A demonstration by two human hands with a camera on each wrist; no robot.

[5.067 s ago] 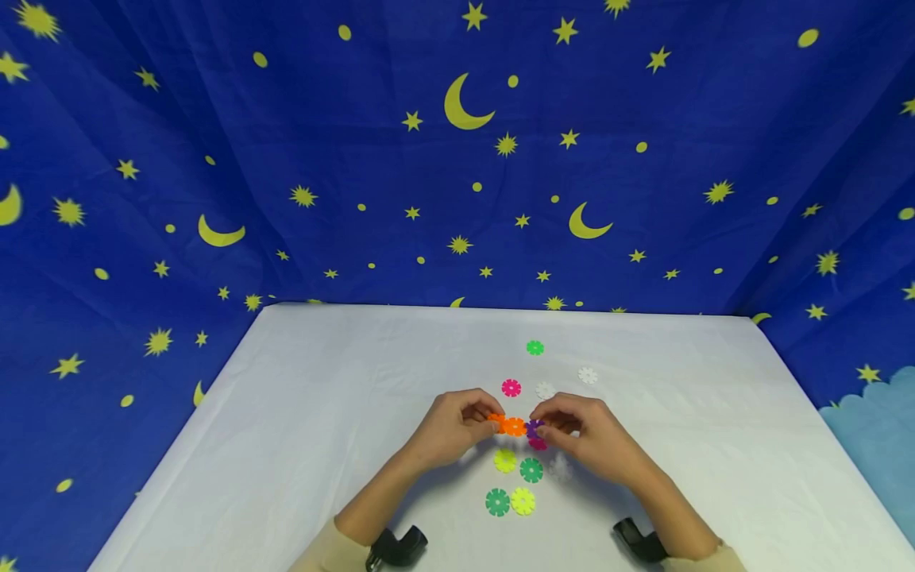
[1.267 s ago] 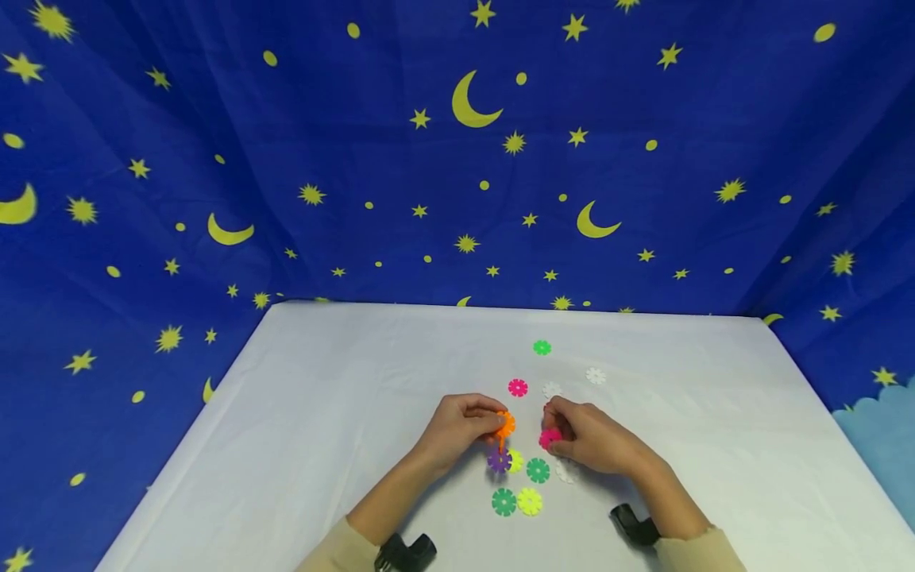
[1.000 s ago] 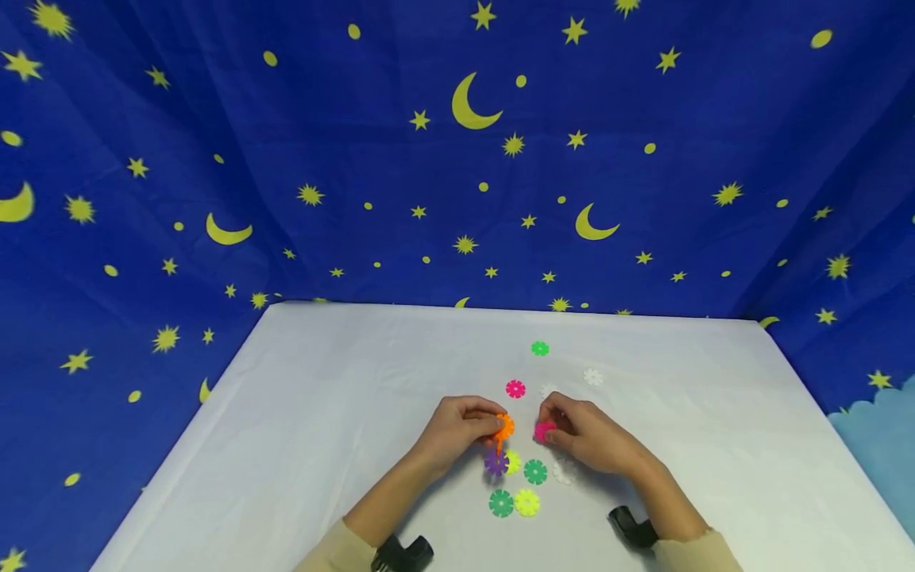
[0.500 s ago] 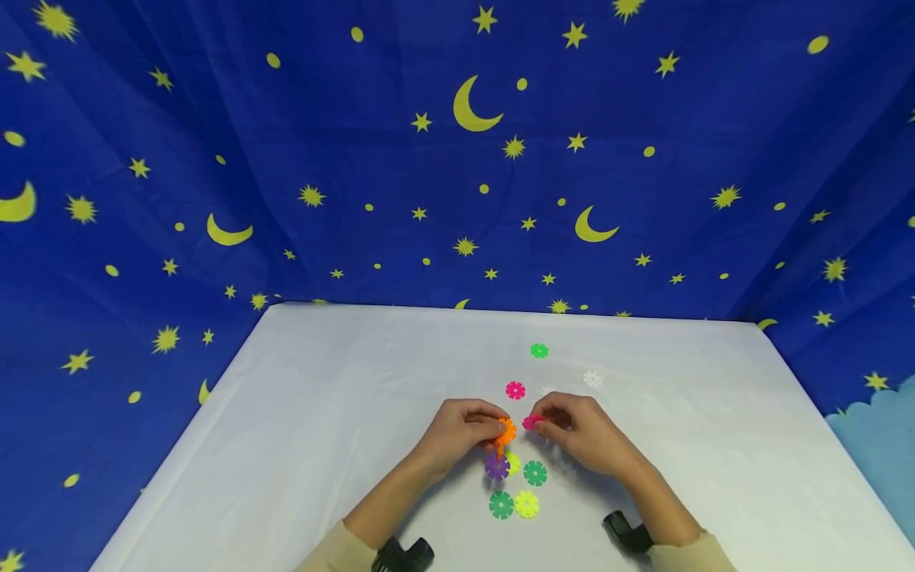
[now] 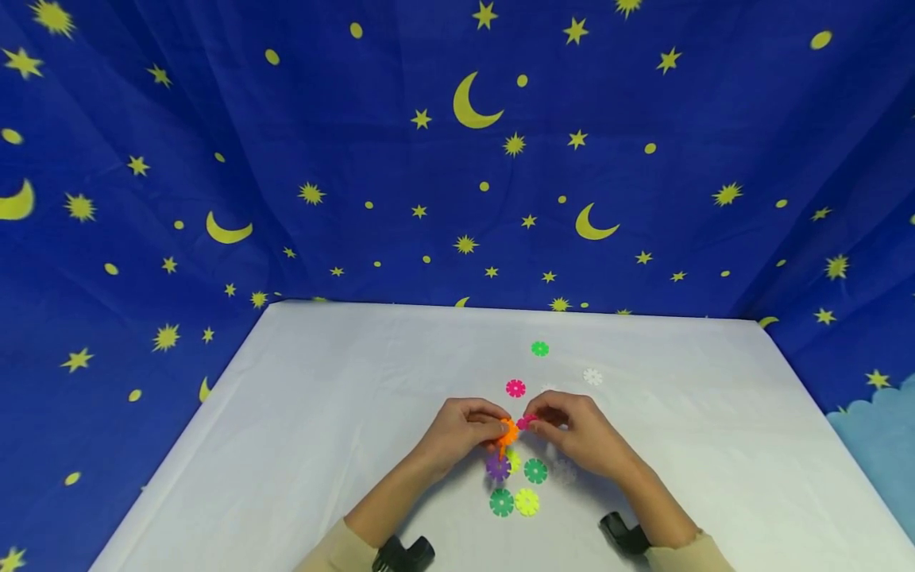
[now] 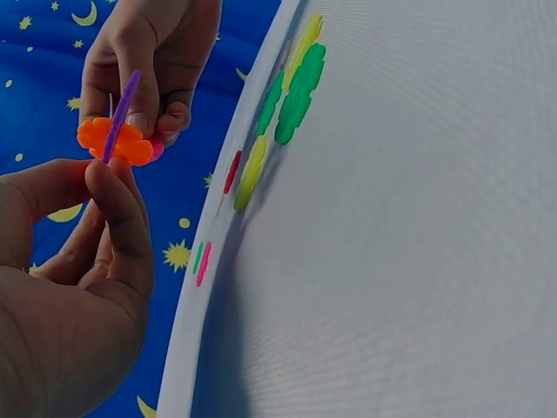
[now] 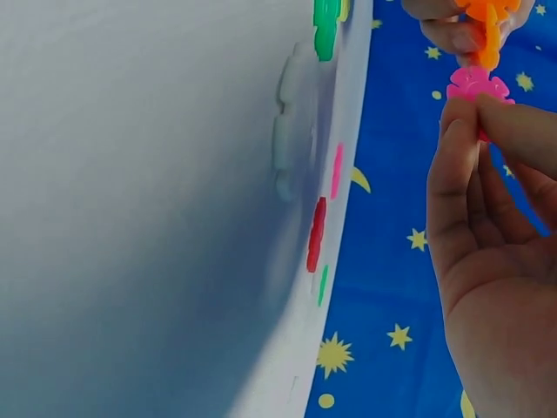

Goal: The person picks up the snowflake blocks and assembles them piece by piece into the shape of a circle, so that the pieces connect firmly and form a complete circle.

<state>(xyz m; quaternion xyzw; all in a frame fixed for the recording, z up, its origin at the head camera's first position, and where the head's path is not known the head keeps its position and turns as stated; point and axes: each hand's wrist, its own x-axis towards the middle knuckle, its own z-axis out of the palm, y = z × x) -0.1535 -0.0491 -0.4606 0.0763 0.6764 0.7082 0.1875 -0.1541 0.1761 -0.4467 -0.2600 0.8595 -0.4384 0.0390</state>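
My left hand (image 5: 463, 430) pinches a chain of notched plastic snowflake discs above the table. An orange disc (image 5: 508, 433) is between its fingertips, and a purple disc (image 5: 498, 467) hangs below, joined by another orange disc (image 7: 492, 39) seen edge-on. My right hand (image 5: 584, 433) pinches a pink snowflake disc (image 7: 477, 85) between thumb and forefinger. The pink disc's edge meets the orange one; whether their slots interlock I cannot tell. In the left wrist view the pink disc is mostly hidden behind the orange.
Loose discs lie around the hands on the white table (image 5: 343, 397): green (image 5: 539, 349), pink (image 5: 515, 388), white (image 5: 592, 376), teal (image 5: 535, 470) and yellow (image 5: 526, 502). A red disc (image 7: 317, 235) shows in the wrist views. Starry blue cloth (image 5: 372, 143) hangs behind.
Earlier my right hand held the purple disc against the orange ones. It let that go, took the pink disc, and has since moved left until the pink disc meets the orange.
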